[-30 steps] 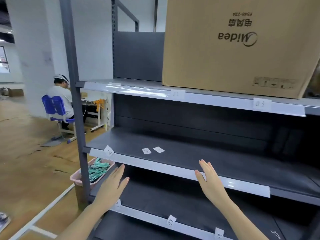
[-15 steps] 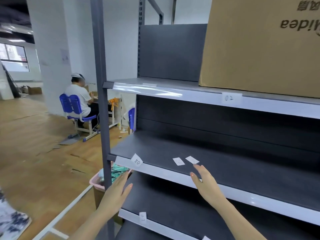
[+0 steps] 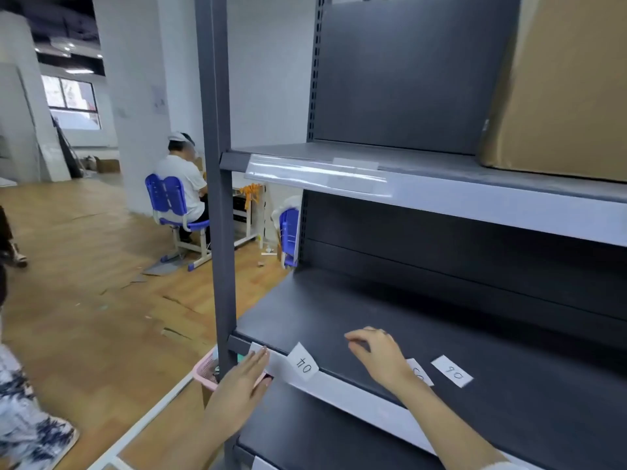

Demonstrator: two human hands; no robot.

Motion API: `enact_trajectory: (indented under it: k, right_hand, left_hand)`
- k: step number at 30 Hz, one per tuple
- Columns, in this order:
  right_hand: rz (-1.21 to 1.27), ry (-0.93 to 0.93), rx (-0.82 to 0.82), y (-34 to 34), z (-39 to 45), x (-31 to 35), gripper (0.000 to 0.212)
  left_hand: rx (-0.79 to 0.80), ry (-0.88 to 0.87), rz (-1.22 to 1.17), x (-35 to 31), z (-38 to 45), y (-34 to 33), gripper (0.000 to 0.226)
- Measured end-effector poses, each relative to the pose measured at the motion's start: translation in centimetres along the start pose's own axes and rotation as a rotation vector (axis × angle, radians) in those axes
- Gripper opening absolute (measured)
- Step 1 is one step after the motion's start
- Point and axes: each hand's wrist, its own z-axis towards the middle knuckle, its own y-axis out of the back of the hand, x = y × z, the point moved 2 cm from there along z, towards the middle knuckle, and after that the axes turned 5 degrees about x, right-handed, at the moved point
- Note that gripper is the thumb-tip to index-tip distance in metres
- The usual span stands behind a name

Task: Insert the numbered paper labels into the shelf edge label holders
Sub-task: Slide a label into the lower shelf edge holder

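The left hand [image 3: 241,385] lay flat and open, fingers extended against the left end of the middle shelf's label holder [image 3: 356,395], gripping nothing. The right hand [image 3: 380,354] rested palm-down on the dark shelf [image 3: 509,368], fingers loosely curled and holding nothing visible. A paper label marked 04 [image 3: 303,362] stood tilted in the holder strip between the hands. Two loose labels lay on the shelf: one [image 3: 420,373] partly under the right wrist, another [image 3: 452,370] just beside it. A cardboard box [image 3: 559,89] occupied the upper shelf.
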Motion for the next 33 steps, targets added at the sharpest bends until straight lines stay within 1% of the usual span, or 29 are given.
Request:
enact_trajectory:
  k: [2,3,4,5,6,8,9,10,13,14,17,18,19,21,22,24,25,27,28,29,30,31,32,33]
  right_hand:
    - [-0.091,0.037,0.045,-1.6,2.2,1.3,0.027]
    - [-0.148,0.060,0.072,-2.3,3.0,1.9,0.028]
    - [-0.201,0.078,0.100,-3.1,3.8,2.5,0.029]
    - [-0.244,0.090,0.122,-3.8,4.5,3.0,0.029]
    - [-0.281,0.096,0.138,-4.4,5.1,3.4,0.028]
    - [-0.326,0.107,0.178,-5.3,6.2,4.1,0.028]
    - [-0.332,0.114,0.208,-5.5,6.7,4.6,0.029]
    - [-0.328,0.118,0.241,-5.7,7.1,4.9,0.030]
    - [-0.340,0.132,0.300,-6.0,8.2,5.7,0.029]
    - [-0.356,0.136,0.303,-6.1,8.4,6.0,0.029]
    - [-0.416,0.140,0.318,-6.5,9.0,6.4,0.029]
    - [-0.437,0.140,0.326,-6.7,9.2,6.4,0.029]
    - [-0.465,0.142,0.336,-6.9,9.3,6.6,0.029]
    - [-0.528,0.140,0.360,-7.4,9.6,6.7,0.027]
    - [-0.556,0.140,0.368,-7.6,9.7,6.7,0.026]
    - [-0.588,0.145,0.373,-7.8,9.8,6.7,0.025]
    - [-0.595,0.146,0.376,-7.7,9.8,6.7,0.025]
    - [-0.603,0.149,0.376,-7.5,9.9,6.7,0.024]
    - [-0.604,0.148,0.368,-7.3,9.9,6.6,0.024]
    - [-0.607,0.143,0.358,-7.1,9.9,6.6,0.023]
    - [-0.613,0.139,0.348,-6.9,9.9,6.5,0.023]
    - [-0.622,0.133,0.341,-6.6,9.9,6.4,0.023]
    - [-0.629,0.128,0.338,-6.3,9.8,6.2,0.022]
    - [-0.628,0.120,0.339,-5.8,9.7,5.9,0.020]
  left_hand:
    - [0.069,-0.049,0.150,1.3,0.8,-1.1,0.054]
    - [0.039,-0.109,0.240,2.3,1.2,-2.0,0.059]
    - [0.065,-0.172,0.286,2.9,1.4,-3.0,0.081]
    - [0.084,-0.193,0.320,3.5,1.6,-3.5,0.098]
    - [0.140,-0.212,0.339,4.5,1.6,-4.2,0.108]
    - [0.150,-0.227,0.373,4.8,2.3,-4.0,0.120]
    - [0.147,-0.246,0.378,4.8,2.8,-4.1,0.122]
    - [0.109,-0.262,0.389,4.9,3.2,-4.2,0.121]
    - [0.041,-0.308,0.409,5.2,3.6,-5.1,0.106]
    - [0.038,-0.301,0.386,5.1,3.6,-5.2,0.104]
    - [-0.017,-0.316,0.333,4.9,3.6,-5.4,0.109]
    - [-0.032,-0.330,0.344,4.9,3.5,-5.3,0.105]
    - [-0.063,-0.348,0.363,4.9,3.5,-5.3,0.091]
    - [-0.187,-0.398,0.401,5.3,3.7,-5.2,0.041]
    - [-0.218,-0.406,0.414,5.4,4.0,-4.9,0.029]
    - [-0.251,-0.446,0.416,5.6,4.8,-4.6,0.041]
    - [-0.317,-0.457,0.417,5.4,5.2,-4.2,0.043]
    - [-0.350,-0.455,0.356,4.9,6.0,-3.2,0.033]
    - [-0.375,-0.490,0.343,4.8,6.4,-3.2,0.023]
    - [-0.379,-0.507,0.329,4.7,6.7,-3.3,0.007]
    - [-0.361,-0.490,0.303,4.8,7.1,-3.6,0.015]
    - [-0.292,-0.479,0.267,5.0,7.2,-3.9,0.031]
    - [-0.242,-0.465,0.214,5.3,7.4,-4.3,0.040]
    - [-0.199,-0.450,0.170,5.4,7.5,-4.4,0.043]
